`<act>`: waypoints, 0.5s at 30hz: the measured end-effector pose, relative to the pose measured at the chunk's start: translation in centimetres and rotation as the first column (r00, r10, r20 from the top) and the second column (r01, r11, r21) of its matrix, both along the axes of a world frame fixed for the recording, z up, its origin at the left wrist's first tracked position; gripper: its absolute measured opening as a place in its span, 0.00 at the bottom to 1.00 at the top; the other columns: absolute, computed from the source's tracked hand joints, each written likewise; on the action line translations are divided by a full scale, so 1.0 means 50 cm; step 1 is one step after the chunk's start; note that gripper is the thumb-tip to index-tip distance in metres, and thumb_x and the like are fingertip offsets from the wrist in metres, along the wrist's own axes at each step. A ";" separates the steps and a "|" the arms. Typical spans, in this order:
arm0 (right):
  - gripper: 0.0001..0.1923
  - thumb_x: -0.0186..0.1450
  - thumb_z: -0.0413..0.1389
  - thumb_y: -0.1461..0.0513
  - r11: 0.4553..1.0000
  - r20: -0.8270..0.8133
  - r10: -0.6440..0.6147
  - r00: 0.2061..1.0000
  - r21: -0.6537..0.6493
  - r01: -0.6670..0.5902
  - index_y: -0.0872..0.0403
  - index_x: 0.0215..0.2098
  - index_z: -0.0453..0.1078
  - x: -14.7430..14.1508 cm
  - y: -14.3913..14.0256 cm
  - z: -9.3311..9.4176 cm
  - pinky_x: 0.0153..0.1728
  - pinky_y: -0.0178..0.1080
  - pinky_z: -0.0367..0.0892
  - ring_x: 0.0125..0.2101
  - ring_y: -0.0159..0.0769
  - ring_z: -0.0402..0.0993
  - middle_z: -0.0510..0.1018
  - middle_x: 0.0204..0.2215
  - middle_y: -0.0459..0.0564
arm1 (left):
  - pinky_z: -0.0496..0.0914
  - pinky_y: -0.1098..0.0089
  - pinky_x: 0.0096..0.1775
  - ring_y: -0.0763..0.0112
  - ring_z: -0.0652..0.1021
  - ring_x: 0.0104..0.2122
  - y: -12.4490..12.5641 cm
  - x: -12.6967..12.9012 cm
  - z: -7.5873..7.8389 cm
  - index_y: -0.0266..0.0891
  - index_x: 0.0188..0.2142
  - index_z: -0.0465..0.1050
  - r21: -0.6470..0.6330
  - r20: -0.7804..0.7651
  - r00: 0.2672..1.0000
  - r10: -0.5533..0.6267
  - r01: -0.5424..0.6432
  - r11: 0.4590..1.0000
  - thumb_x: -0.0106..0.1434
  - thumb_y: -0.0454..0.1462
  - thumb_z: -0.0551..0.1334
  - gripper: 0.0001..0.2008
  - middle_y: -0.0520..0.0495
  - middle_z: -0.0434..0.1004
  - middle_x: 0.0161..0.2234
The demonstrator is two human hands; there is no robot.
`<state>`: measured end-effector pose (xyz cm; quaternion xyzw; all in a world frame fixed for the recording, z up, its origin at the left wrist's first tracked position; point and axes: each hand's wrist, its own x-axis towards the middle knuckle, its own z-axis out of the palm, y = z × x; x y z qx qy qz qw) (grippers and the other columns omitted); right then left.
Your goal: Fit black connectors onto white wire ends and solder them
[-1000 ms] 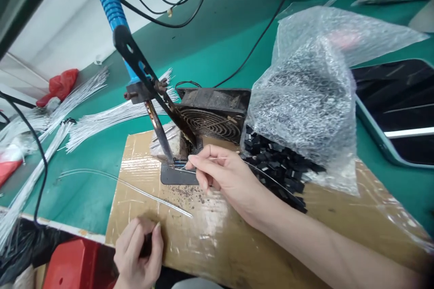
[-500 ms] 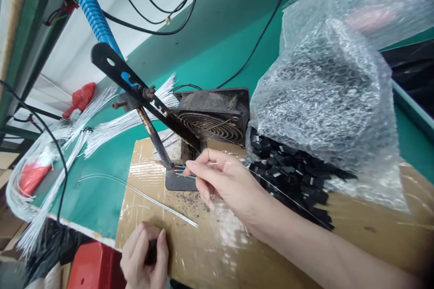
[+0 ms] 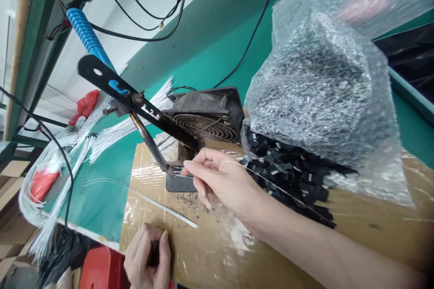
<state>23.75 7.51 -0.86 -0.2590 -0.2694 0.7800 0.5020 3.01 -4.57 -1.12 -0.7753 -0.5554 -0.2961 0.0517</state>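
My right hand [image 3: 217,178] is closed in a pinch on a thin wire [image 3: 278,186], whose tail runs back over the hand to the right. The pinched end lies by the tip of a soldering iron [image 3: 151,144], which is clamped on a black metal bar [image 3: 101,79] and has a blue ribbed sleeve [image 3: 86,34]. Beneath that tip is a small black base plate [image 3: 176,184]. Close to the cardboard's front edge my left hand [image 3: 147,255] is curled up; whatever lies between its thumb and fingers is too dark to make out.
A dusty fan [image 3: 206,115] stands behind the iron. Bubble wrap [image 3: 325,86] and small black pieces [image 3: 288,169] lie to the right. Thin white wires [image 3: 115,135] spread over the green table at left. A pair of loose wires [image 3: 149,198] rests across the cardboard [image 3: 203,253].
My view has shifted slightly. My right hand stays pinched on the wire by the iron's tip, and my left hand remains curled.
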 end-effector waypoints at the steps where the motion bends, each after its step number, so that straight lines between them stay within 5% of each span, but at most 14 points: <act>1: 0.20 0.60 0.68 0.51 1.000 -0.004 0.009 1.000 -0.013 -0.009 0.51 0.23 0.65 0.000 0.001 0.000 0.13 0.31 0.57 0.10 0.25 0.60 0.69 0.10 0.37 | 0.67 0.73 0.26 0.75 0.71 0.23 0.000 0.000 0.000 0.40 0.31 0.67 0.000 -0.001 1.000 -0.004 0.004 1.000 0.66 0.24 0.61 0.11 0.53 0.68 0.25; 15: 0.18 0.59 0.69 0.53 0.993 -0.028 0.047 0.999 -0.109 -0.050 0.52 0.23 0.67 -0.001 0.000 0.011 0.12 0.31 0.51 0.09 0.23 0.54 0.65 0.10 0.36 | 0.67 0.73 0.25 0.75 0.70 0.22 0.003 0.014 -0.006 0.40 0.30 0.67 0.042 0.014 0.999 0.046 -0.047 0.998 0.67 0.25 0.61 0.12 0.54 0.67 0.24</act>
